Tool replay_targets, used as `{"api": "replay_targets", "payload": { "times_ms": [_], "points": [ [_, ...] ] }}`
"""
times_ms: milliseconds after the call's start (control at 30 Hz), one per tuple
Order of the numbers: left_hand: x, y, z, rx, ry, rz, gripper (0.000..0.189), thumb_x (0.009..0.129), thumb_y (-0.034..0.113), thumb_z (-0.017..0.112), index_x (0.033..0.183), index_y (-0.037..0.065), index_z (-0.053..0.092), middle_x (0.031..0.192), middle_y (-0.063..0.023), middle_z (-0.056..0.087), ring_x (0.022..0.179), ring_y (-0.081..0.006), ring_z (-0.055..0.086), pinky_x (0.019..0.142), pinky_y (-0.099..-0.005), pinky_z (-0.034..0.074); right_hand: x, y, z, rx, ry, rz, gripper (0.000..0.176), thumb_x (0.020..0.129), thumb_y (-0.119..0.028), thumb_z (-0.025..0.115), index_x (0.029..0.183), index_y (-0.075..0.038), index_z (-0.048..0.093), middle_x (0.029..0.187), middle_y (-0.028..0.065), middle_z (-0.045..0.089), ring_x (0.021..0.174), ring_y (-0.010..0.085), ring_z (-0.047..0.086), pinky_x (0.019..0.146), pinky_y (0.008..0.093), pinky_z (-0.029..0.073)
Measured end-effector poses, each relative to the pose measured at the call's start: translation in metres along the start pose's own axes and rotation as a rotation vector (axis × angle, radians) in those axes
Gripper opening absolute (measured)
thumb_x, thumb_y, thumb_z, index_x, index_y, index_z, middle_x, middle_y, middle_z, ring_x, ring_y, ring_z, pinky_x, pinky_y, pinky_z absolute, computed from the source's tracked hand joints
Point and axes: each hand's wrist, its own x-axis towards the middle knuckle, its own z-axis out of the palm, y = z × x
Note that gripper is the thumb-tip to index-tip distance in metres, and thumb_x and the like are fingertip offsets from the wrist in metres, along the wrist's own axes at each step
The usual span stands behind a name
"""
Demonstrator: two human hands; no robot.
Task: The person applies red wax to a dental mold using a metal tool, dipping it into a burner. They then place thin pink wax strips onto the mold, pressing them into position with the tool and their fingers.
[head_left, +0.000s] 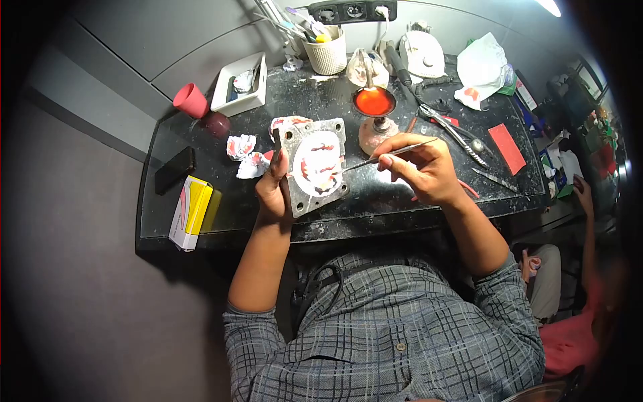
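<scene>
My left hand grips the side of a square grey metal dental flask half, holding it tilted up above the front of the bench. White plaster fills its round middle, with red, tooth-like rows set in it. My right hand pinches a thin metal carving instrument, its tip at the lower right of the plaster. Whether the tip touches is too bright to tell. Behind the flask stands a small round pan of glowing orange-red content, above a pinkish-white base.
Plaster pieces, a phone and a yellow-white box lie left. Farther back are a red cup, a white tray and a tool holder. Right are a red wax sheet, a knife and another person's hand.
</scene>
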Motion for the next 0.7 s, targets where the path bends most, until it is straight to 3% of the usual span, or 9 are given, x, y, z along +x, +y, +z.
{"api": "replay_targets", "payload": {
  "times_ms": [67, 267, 500, 567, 700],
  "points": [
    [-0.002, 0.001, 0.001, -0.046, -0.049, -0.018, 0.057, 0.103, 0.035, 0.062, 0.145, -0.001, 0.052, 0.14, -0.0126, 0.061, 0.129, -0.0259, 0.058, 0.113, -0.044, 0.041, 0.0, -0.002, 0.001, -0.008, -0.006, 0.013, 0.016, 0.098, -0.01, 0.073, 0.108, 0.002, 0.073, 0.099, 0.0068, 0.073, 0.08, 0.0079, 0.067, 0.069, 0.0222, 0.054],
    [0.001, -0.009, -0.028, 0.007, 0.067, 0.02, 0.055, 0.102, 0.034, 0.064, 0.144, 0.0, 0.054, 0.138, -0.0107, 0.062, 0.127, -0.0233, 0.058, 0.111, -0.0423, 0.043, 0.001, -0.002, 0.004, -0.042, 0.014, -0.019, 0.014, 0.097, -0.008, 0.072, 0.106, 0.003, 0.073, 0.098, 0.0064, 0.073, 0.079, 0.0081, 0.067, 0.068, 0.0224, 0.054],
    [-0.002, -0.001, -0.008, -0.042, 0.018, -0.028, 0.051, 0.102, 0.031, 0.064, 0.142, 0.0, 0.056, 0.138, -0.0106, 0.062, 0.127, -0.0225, 0.058, 0.112, -0.0413, 0.041, 0.002, -0.004, 0.004, -0.103, -0.017, -0.037, 0.015, 0.097, -0.008, 0.073, 0.106, 0.003, 0.074, 0.098, 0.0073, 0.074, 0.081, 0.0083, 0.068, 0.068, 0.0224, 0.054],
    [-0.001, 0.0, -0.003, -0.048, -0.031, -0.033, 0.052, 0.102, 0.031, 0.063, 0.143, -0.001, 0.055, 0.138, -0.0114, 0.062, 0.127, -0.023, 0.058, 0.112, -0.0415, 0.042, 0.002, -0.001, 0.005, -0.106, 0.019, -0.09, 0.013, 0.098, -0.007, 0.071, 0.106, 0.003, 0.072, 0.09, 0.006, 0.071, 0.076, 0.0092, 0.066, 0.061, 0.0227, 0.053],
    [0.0, -0.005, -0.016, -0.015, 0.042, -0.018, 0.054, 0.102, 0.031, 0.063, 0.144, -0.002, 0.053, 0.139, -0.0122, 0.062, 0.127, -0.0239, 0.058, 0.111, -0.0424, 0.042, 0.002, -0.002, 0.004, -0.084, 0.022, -0.056, 0.013, 0.098, -0.008, 0.071, 0.105, 0.003, 0.072, 0.091, 0.0064, 0.071, 0.077, 0.0095, 0.067, 0.062, 0.023, 0.054]
  ]
}}
